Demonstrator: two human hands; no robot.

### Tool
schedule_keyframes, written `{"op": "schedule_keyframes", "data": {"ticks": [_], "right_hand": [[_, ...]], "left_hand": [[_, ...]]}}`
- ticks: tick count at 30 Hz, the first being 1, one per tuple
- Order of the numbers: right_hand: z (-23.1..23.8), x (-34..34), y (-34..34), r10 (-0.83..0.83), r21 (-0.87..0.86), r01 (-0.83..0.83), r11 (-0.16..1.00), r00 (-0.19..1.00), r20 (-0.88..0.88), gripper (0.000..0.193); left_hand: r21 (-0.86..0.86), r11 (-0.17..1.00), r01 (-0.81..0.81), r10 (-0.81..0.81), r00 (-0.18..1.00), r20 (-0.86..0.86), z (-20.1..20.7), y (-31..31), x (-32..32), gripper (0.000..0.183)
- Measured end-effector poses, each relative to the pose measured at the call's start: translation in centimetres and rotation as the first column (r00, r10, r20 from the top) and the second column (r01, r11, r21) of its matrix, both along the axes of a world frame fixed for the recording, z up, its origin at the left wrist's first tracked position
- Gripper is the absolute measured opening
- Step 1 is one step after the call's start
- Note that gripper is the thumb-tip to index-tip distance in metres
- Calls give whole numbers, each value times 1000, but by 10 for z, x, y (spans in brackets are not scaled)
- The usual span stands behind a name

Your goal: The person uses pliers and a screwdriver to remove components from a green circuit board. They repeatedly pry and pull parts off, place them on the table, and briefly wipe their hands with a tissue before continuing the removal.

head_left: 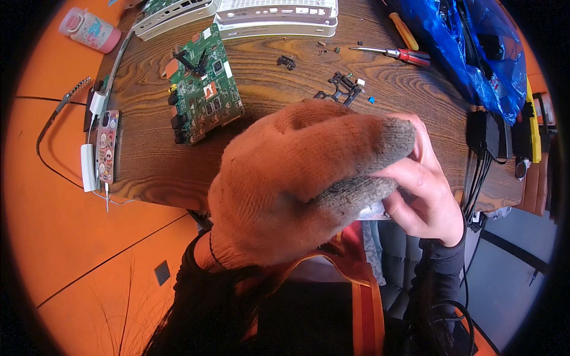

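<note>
My left hand, in an orange knit glove with grey fingertips, is raised close to the camera over the near table edge. Its thumb and fingers are pinched together, and whatever they hold is hidden behind the glove. Bare and curled, my right hand meets the glove's fingertips from the right. A sliver of a silvery piece shows below the glove, beside my right fingers; its kind cannot be made out. Beyond the glove lie a black plastic bracket and, to the left, a green circuit board standing tilted.
White device casings stand at the back. A red-handled screwdriver and a yellow-handled tool lie near a blue plastic bag. Black adapters with cables sit right, a stickered phone left, a pink-white bottle far left.
</note>
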State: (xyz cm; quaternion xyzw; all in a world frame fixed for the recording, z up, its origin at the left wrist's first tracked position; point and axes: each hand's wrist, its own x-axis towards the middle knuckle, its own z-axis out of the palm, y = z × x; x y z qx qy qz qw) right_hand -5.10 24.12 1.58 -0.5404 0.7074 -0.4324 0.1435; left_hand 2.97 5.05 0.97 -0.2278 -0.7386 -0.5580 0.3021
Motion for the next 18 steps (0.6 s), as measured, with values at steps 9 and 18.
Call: {"op": "schedule_keyframes", "data": {"ticks": [9,18], "right_hand": [[-3,-2,1,46,4,-46,999,998,-32,49],[-3,3,3,20,54,-22,998,999,28,51]], "left_hand": [[-27,992,124,-121,989,90,-2,-7,0,39],[-84,995,47,-29,979,200,9,-4,4,43]]}}
